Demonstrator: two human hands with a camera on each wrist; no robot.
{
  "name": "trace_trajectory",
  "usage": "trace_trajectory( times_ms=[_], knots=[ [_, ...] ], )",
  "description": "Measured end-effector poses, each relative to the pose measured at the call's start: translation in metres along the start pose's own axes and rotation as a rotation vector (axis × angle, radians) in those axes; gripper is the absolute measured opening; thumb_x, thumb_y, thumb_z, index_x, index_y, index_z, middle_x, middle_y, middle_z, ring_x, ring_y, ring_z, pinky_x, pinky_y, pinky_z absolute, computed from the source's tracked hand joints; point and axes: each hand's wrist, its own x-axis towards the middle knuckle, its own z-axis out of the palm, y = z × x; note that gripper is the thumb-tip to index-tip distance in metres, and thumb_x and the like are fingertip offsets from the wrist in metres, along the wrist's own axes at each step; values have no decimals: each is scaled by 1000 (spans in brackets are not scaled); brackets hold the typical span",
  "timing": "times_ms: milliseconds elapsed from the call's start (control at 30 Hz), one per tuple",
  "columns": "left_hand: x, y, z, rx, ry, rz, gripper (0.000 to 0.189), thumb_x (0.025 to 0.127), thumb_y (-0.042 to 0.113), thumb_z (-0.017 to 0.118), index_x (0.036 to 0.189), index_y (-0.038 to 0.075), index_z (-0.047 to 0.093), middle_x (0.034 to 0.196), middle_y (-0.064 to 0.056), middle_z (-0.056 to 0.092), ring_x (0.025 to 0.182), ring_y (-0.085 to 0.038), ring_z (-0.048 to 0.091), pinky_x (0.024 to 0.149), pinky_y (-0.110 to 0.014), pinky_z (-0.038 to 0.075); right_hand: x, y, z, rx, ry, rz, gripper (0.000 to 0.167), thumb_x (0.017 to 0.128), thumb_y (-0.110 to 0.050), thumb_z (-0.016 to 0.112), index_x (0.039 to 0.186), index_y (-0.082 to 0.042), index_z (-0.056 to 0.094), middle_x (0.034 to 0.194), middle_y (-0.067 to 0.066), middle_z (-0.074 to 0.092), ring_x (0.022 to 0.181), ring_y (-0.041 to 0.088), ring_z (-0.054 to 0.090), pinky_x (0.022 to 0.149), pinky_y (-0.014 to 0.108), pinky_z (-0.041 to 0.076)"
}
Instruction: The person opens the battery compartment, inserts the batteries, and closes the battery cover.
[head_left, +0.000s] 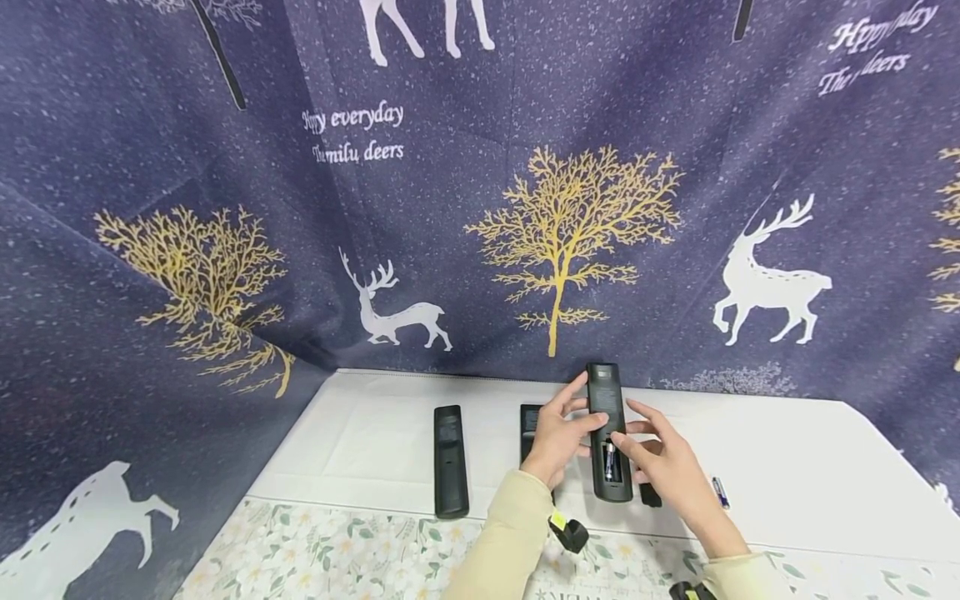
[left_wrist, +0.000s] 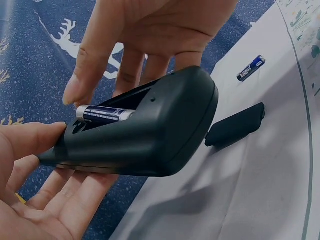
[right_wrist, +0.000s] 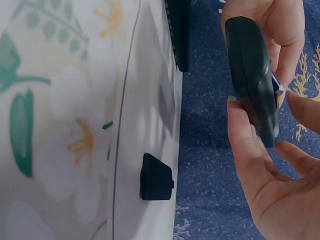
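My left hand (head_left: 557,437) grips a black remote control (head_left: 604,398) from its left side, with its back and uncovered battery compartment facing up. A blue and silver battery (left_wrist: 105,114) lies tilted in that compartment, one end raised above the rim in the left wrist view. On the other side, my right hand (head_left: 672,468) holds the remote's edge, fingers beneath it and thumb tip close to the battery's raised end. The black battery cover (left_wrist: 236,127) rests on the white table below the right hand. Another similar battery (head_left: 721,492) lies to the right.
A second black remote (head_left: 451,463) lies left on the white tabletop (head_left: 360,433), and a third remote (head_left: 529,419) is partly hidden behind my left hand. A floral cloth (head_left: 315,550) covers the near edge. The dark blue deer-print curtain (head_left: 480,100) hangs directly behind the table.
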Motion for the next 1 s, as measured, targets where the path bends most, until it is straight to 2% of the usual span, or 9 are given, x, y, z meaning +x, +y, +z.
trace_trajectory(
  times_ms=[467,1000],
  knots=[
    [1,-1,0,16,-16,6,67,92,6,82,147,38,64,125,-3,67,92,-24,73,69,-45,64,1,1,3,-21,-17,24,80,102,-27,75,167,-10,31,133,24,57,102,28,69,68,38,65],
    [0,-2,0,32,-31,10,67,91,4,82,147,38,65,124,-3,65,95,-24,72,69,-44,64,1,2,0,14,-40,24,87,101,-24,78,169,-10,26,129,25,56,94,26,69,66,41,65]
  ],
)
